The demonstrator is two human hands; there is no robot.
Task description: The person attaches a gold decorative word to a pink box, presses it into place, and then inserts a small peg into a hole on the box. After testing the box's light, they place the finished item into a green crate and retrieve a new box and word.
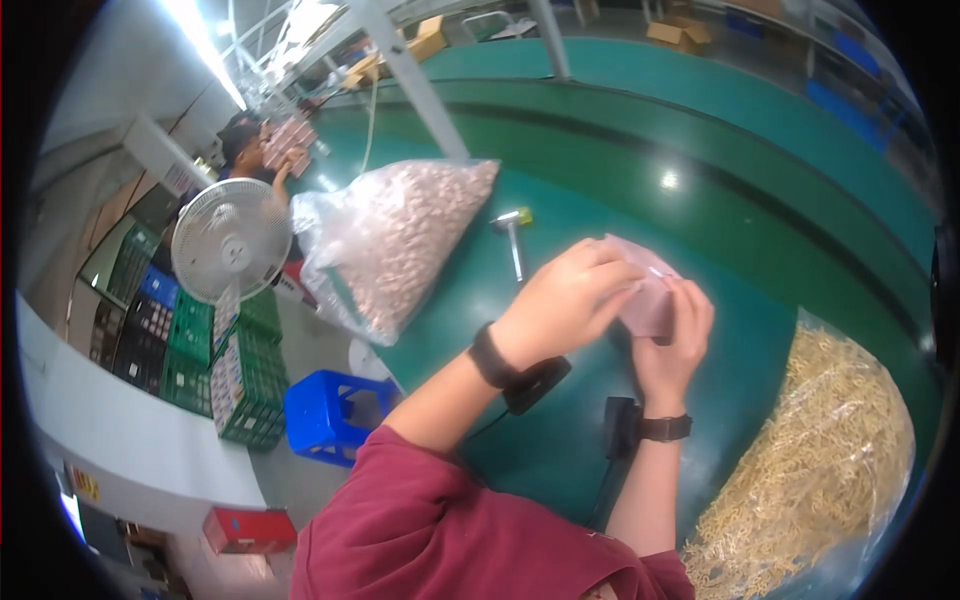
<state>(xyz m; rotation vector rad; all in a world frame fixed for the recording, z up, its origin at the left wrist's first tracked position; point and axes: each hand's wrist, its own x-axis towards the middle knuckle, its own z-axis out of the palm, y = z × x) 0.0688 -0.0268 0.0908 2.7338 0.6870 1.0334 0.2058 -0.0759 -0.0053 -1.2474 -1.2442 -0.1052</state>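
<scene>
A white round fan (pixel 233 250) stands at the left, with stacked green crates (pixel 252 400) below it and a blue crate (pixel 158 287) farther left. A blue plastic stool (pixel 318 415) stands just beside the green stack, on the grey floor (pixel 290 370). Lower down lies a red box (pixel 248 530). Beyond the fan a co-worker (pixel 240 148) holds something pinkish, probably a panel, though blur makes that uncertain. An open cardboard box (pixel 680 36) sits at the far top; a bright tube light (pixel 205 50) glows overhead.
</scene>
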